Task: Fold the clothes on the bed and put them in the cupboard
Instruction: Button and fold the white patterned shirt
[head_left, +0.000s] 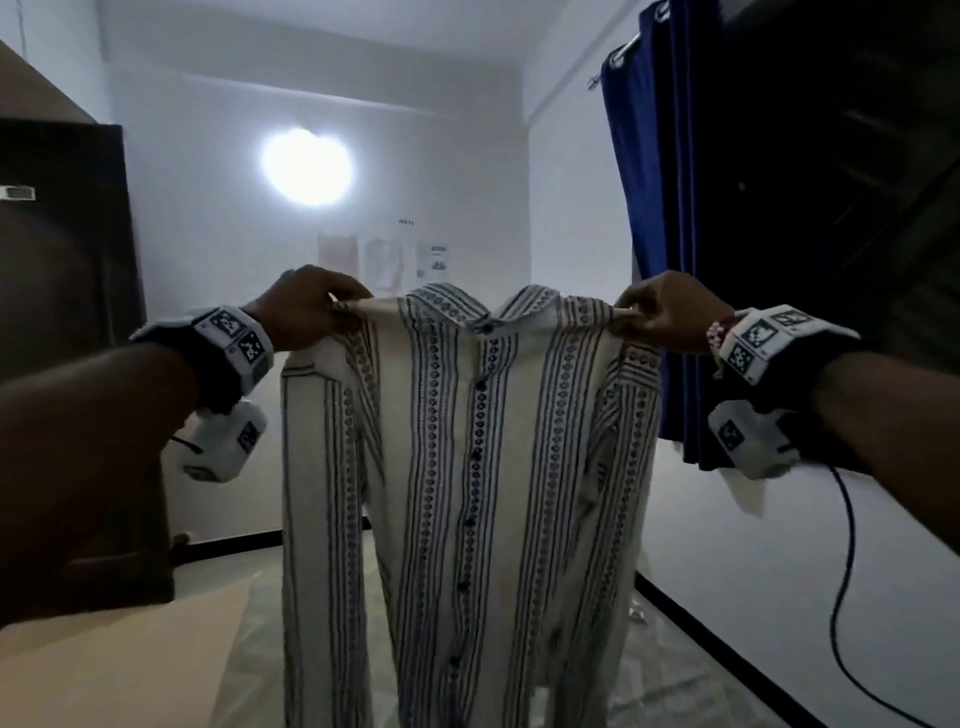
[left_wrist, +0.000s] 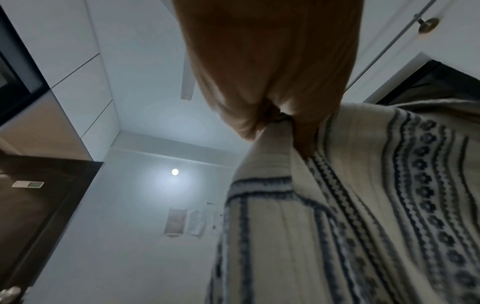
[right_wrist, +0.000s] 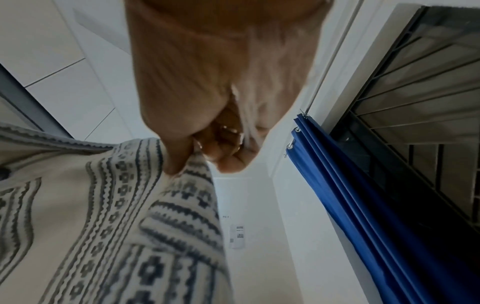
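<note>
A cream button-up shirt (head_left: 467, 467) with dark blue patterned stripes hangs in the air in front of me, front side facing me and buttoned. My left hand (head_left: 332, 306) pinches its left shoulder, my right hand (head_left: 631, 312) pinches its right shoulder. Both sleeves hang down along the body. The left wrist view shows my left hand (left_wrist: 280, 127) with fingers curled on a gathered bit of the shirt (left_wrist: 363, 205). The right wrist view shows my right hand (right_wrist: 187, 162) gripping the shirt (right_wrist: 116, 216) at the shoulder seam. The shirt's bottom hem is out of view.
A dark brown cupboard (head_left: 62, 286) stands at the left. A blue curtain (head_left: 660, 234) and a dark barred window (head_left: 831, 208) are at the right. A tan bed surface (head_left: 130, 665) lies low left. A wall lamp (head_left: 306, 166) glows ahead. A black cable (head_left: 841, 597) hangs from my right wrist.
</note>
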